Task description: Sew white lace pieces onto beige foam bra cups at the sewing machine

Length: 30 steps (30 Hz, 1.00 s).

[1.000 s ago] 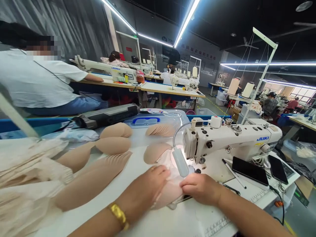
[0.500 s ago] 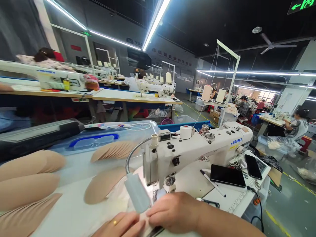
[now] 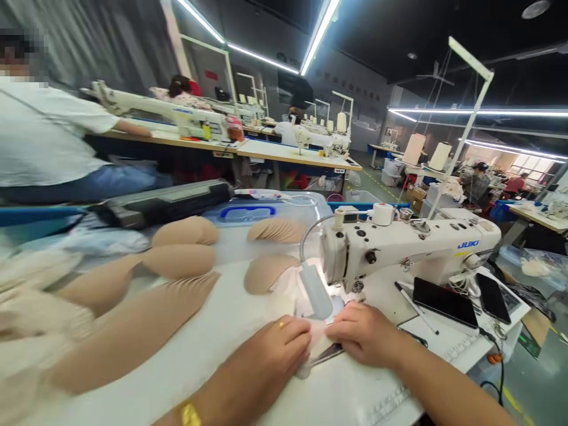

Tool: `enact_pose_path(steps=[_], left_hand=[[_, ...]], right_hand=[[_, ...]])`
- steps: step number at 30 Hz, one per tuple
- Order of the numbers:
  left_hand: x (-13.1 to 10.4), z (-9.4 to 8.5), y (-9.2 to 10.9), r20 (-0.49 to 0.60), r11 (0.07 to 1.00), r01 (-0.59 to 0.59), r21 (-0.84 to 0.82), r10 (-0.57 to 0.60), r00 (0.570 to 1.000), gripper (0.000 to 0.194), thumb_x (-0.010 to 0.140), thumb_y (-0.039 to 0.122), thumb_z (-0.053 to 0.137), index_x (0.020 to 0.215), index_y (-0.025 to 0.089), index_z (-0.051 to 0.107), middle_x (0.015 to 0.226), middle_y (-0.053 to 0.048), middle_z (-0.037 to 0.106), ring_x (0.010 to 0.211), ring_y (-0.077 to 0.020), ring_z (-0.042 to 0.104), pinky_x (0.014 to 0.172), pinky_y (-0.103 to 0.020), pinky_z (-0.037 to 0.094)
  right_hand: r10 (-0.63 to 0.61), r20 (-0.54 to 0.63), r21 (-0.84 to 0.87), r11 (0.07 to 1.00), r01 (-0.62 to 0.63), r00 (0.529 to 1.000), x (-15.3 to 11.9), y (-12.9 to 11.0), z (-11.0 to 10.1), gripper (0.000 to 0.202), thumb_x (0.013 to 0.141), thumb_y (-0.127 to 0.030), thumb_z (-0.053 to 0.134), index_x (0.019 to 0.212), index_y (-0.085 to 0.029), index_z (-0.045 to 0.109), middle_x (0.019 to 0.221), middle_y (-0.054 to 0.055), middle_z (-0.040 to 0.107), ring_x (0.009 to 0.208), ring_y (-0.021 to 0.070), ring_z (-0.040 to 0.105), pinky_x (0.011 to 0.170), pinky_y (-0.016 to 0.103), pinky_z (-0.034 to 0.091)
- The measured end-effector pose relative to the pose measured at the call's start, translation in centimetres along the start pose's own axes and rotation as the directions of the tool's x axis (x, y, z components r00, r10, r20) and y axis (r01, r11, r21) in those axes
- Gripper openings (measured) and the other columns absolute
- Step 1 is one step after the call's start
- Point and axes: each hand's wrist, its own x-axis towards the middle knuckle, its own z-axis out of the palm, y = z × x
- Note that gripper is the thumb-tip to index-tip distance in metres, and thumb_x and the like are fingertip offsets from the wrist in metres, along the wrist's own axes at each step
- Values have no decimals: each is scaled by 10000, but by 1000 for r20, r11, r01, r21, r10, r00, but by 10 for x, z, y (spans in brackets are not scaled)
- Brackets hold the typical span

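Both hands are close together in front of the white sewing machine (image 3: 408,251). My left hand (image 3: 277,346), with a ring on one finger, has its fingers curled together on the left edge of a pale fabric piece (image 3: 318,336). From the other side, my right hand (image 3: 366,334) pinches the same fabric just below the needle area. A small gooseneck lamp (image 3: 316,293) lights this spot and partly covers the fabric. Behind my left hand lies a beige oval cup piece (image 3: 268,273) with whitish material at its edge.
Stacks of beige cup pieces (image 3: 180,260) spread over the table's left side, before a clear plastic box (image 3: 284,207). Two phones, one a black phone (image 3: 445,302), and a white pen (image 3: 417,309) lie right of the machine. A co-worker in a white shirt (image 3: 48,130) sits far left.
The view has swung left and down, so the scene sits further right, and a co-worker and more beige pieces show at left. Both hands stay at the fabric by the machine.
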Motion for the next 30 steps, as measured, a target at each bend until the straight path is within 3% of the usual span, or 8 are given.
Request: enact_pose_path(steps=[10, 15, 17, 20, 24, 26, 28, 30], left_hand=[[6, -8, 12, 24, 981, -58, 185, 55, 998, 260, 1044, 142, 451, 898, 208, 655, 849, -33, 686, 792, -237, 621, 826, -433, 510], [3, -20, -12, -132, 968, 158, 194, -134, 982, 195, 1005, 276, 505, 982, 229, 692, 1138, -106, 740, 988, -317, 652, 895, -499, 451], [1, -25, -24, -51, 964, 245, 107, -240, 969, 230, 996, 307, 485, 969, 246, 704, 1103, -81, 763, 956, -305, 676, 871, -485, 446], [2, -27, -37, 108, 916, 397, -52, -390, 914, 365, 1035, 329, 366, 764, 241, 594, 765, -6, 701, 719, -228, 631, 767, -405, 440], [9, -28, -40, 139, 827, 548, -126, -532, 835, 402, 1065, 408, 273, 817, 249, 546, 686, 20, 626, 653, -215, 589, 632, -339, 400], [10, -34, -38, 159, 832, 534, -151, -513, 844, 345, 1044, 469, 367, 914, 248, 598, 773, 19, 668, 699, -210, 619, 651, -324, 444], [9, -44, -33, 257, 861, 471, -193, -419, 871, 298, 908, 530, 645, 1027, 257, 651, 987, -6, 722, 896, -235, 673, 768, -326, 519], [6, -54, -29, 355, 884, 413, -219, -322, 878, 299, 783, 430, 785, 1012, 269, 682, 1182, -31, 710, 1108, -277, 658, 908, -353, 536]], right_hand=[[10, 23, 43, 999, -11, 1000, -3, -9, -8, 284, 894, -20, 572, 1022, -250, 681, 983, 34, 666, 867, 198, 551, 750, 297, 462], [11, 0, 62, 998, -11, 1000, -3, -10, -7, 305, 876, 1, 539, 1006, -238, 676, 972, 39, 650, 855, 194, 529, 713, 287, 438], [10, -22, 69, 998, -9, 1000, -3, -10, -6, 320, 860, 8, 523, 1007, -235, 673, 960, 42, 644, 841, 195, 520, 681, 282, 420], [13, -30, 77, 997, -11, 999, -3, -11, -5, 318, 852, 8, 508, 993, -233, 660, 944, 40, 638, 836, 196, 520, 665, 281, 407], [31, -18, 80, 996, -29, 999, -2, -12, -5, 294, 850, 6, 500, 950, -234, 638, 934, 39, 629, 826, 195, 515, 669, 282, 408], [44, -4, 85, 995, -43, 999, -2, -12, -5, 295, 841, 7, 503, 944, -237, 634, 932, 38, 624, 825, 195, 515, 674, 282, 413], [56, 7, 90, 994, -57, 998, -3, -12, -5, 302, 832, 10, 506, 945, -239, 635, 932, 36, 620, 832, 197, 520, 675, 280, 413], [63, 7, 90, 994, -63, 998, -3, -12, -4, 304, 828, 12, 507, 943, -239, 635, 931, 36, 618, 838, 199, 522, 669, 280, 408]])
